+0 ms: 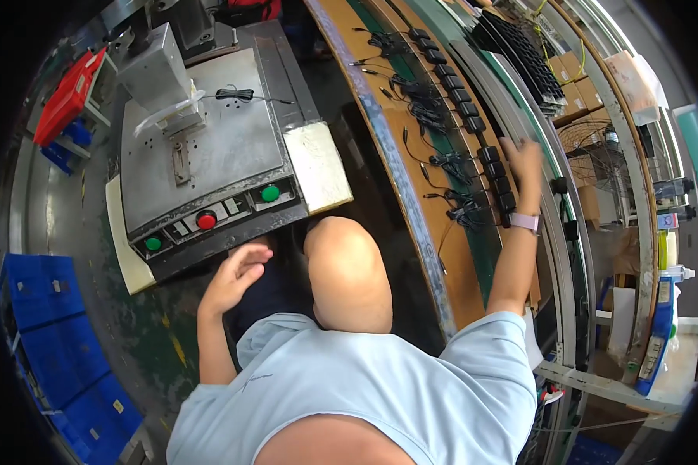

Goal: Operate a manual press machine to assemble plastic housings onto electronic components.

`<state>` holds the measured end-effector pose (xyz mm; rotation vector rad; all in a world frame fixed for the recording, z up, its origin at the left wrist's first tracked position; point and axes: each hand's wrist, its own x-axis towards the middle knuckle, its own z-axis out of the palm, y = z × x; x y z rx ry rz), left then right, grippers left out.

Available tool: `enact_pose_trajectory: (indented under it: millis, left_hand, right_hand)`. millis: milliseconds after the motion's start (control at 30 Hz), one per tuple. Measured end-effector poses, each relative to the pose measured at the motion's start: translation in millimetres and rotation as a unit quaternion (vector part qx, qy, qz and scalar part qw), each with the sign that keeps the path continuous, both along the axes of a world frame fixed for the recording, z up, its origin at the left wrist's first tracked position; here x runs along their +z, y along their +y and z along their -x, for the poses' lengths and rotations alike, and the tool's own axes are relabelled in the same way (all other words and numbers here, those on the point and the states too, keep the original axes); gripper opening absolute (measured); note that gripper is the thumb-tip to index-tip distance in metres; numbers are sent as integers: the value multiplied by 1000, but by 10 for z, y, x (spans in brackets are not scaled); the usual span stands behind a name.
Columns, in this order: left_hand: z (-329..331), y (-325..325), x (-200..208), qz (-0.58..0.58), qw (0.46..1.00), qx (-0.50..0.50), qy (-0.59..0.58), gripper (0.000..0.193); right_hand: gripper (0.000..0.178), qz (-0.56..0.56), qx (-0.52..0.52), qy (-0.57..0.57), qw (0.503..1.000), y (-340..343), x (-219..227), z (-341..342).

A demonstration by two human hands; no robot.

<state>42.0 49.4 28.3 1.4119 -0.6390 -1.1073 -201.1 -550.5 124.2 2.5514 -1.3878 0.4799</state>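
The left hand hangs with fingers loosely curled and apart, holding nothing, just below the front edge of the press machine with its red and green buttons. Farther off, the right hand reaches over the conveyor belt, fingers spread, touching a row of black adapters with coiled cords beside.

1. My right hand is motion-blurred over the row of black adapters; I cannot tell its grip.
2. My left hand: fingertips partly hidden under the machine's control panel edge.
3. Thin cables on the surface too small to trace.
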Motion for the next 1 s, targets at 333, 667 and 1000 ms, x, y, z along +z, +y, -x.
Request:
enact_pose_trajectory:
  millis: [333, 667, 1000]
  left_hand:
    - [-1077, -169, 492, 132, 957, 212, -148, 17]
    - [-2774, -656, -11, 106, 833, 356, -409, 68]
    - [-2698, -535, 529, 68, 877, 281, -384, 74]
  right_hand:
    - [52, 134, 116, -113, 978, 767, 234, -370]
    - [46, -46, 439, -426, 790, 1921, 1721, -1537]
    - [42, -212, 534, -157, 803, 2462, 54, -3511]
